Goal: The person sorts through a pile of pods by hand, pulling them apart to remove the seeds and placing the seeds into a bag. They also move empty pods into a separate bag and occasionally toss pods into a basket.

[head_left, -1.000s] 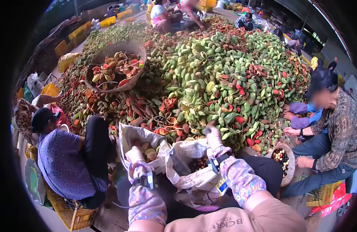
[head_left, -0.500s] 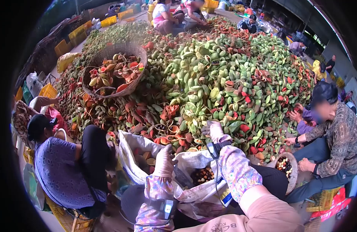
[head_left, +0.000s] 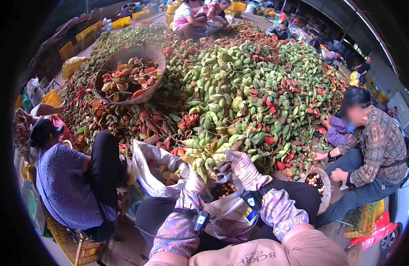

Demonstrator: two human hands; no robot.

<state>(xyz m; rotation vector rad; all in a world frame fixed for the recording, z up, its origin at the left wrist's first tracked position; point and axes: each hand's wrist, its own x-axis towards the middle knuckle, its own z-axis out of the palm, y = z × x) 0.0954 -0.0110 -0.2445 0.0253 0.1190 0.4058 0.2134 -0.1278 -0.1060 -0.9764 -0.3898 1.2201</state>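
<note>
A spread cluster of yellow-green seed pods [head_left: 206, 155] is up in front of me, over the sacks. My left hand [head_left: 195, 182], gloved, is closed around its lower side. On its right side my right hand [head_left: 242, 168], also gloved, grips a pod of the same cluster; dark fingertips show there. Below the hands, an open white sack [head_left: 224, 206] holds dark and pale seeds [head_left: 225, 189]. Left of it, another white sack [head_left: 147, 162] has brownish opened pods [head_left: 168, 174] inside.
A large heap of green and red pods [head_left: 253, 88] fills the space ahead, with a wicker basket [head_left: 156, 91] of opened pods on it. Close by sit a person at left [head_left: 73, 186] and one at right [head_left: 377, 146], beside a bowl of seeds [head_left: 325, 201]. Yellow crates [head_left: 87, 37] line the back left.
My right hand has drawn back from the heap towards me. The pod cluster is now held up between both hands. My left hand has moved slightly right.
</note>
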